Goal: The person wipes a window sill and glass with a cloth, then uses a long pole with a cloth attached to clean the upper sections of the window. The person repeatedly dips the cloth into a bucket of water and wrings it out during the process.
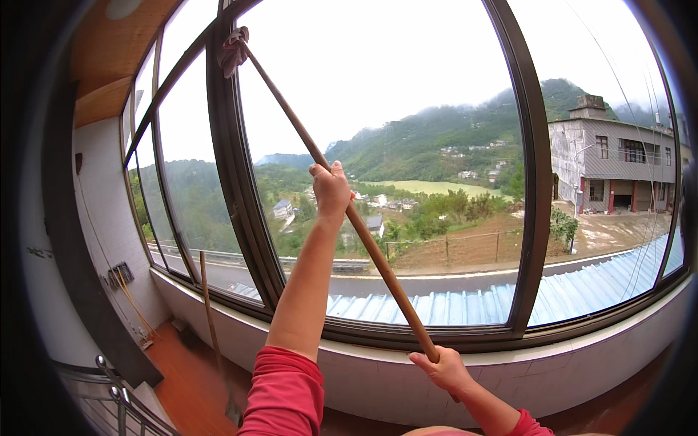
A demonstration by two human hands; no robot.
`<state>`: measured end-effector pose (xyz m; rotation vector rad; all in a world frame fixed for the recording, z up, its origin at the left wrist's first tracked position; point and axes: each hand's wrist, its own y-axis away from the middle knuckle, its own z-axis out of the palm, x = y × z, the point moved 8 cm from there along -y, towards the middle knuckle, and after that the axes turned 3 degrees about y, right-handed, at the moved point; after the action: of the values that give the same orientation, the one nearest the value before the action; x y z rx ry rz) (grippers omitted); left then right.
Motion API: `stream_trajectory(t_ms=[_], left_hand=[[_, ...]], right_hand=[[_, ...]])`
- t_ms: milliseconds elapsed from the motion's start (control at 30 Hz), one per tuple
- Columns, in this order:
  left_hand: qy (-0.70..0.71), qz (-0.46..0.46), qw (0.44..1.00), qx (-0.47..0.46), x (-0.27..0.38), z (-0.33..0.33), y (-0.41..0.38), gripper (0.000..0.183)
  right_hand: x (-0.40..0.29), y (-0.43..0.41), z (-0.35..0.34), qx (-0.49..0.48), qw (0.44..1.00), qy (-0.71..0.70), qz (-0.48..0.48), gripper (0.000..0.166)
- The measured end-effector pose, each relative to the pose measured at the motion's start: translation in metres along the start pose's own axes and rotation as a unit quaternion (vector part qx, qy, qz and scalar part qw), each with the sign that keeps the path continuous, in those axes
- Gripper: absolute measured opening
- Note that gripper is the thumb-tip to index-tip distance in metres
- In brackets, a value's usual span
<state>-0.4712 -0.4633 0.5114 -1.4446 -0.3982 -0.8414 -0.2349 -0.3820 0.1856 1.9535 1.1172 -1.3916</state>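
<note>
A long wooden pole (376, 248) slants from the lower middle up to the left across a large window. My left hand (331, 188) is closed around its middle. Near its lower end, my right hand (444, 370) grips it just above the tiled sill wall. A bunched, dull pinkish cloth (233, 52) is on the pole's upper tip, at the top of the dark window frame's upright (223, 125). Whether the cloth presses on the frame or hangs just before it, I cannot tell. Red sleeves are pushed up on both forearms.
A second wooden-handled tool (210, 305) leans at the window's left part, its foot on the red floor (174, 376). Metal railing (117, 392) curves at the lower left. A pale ledge (376, 355) runs under the window. Cords hang on the left wall (109, 218).
</note>
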Motion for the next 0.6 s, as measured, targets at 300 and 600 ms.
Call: stream_trajectory(t_ms=[300,600], left_hand=[[0.008,0.061,0.993,-0.104,0.073,0.103,0.001,0.022],[-0.017,0.098,0.973,-0.210,0.102,0.213,0.090,0.051]], right_hand=[[0.006,-0.003,-0.064,0.103,0.986,-0.118,-0.058,0.051],[0.091,0.021,-0.096,0.120,0.959,-0.250,-0.055,0.043]])
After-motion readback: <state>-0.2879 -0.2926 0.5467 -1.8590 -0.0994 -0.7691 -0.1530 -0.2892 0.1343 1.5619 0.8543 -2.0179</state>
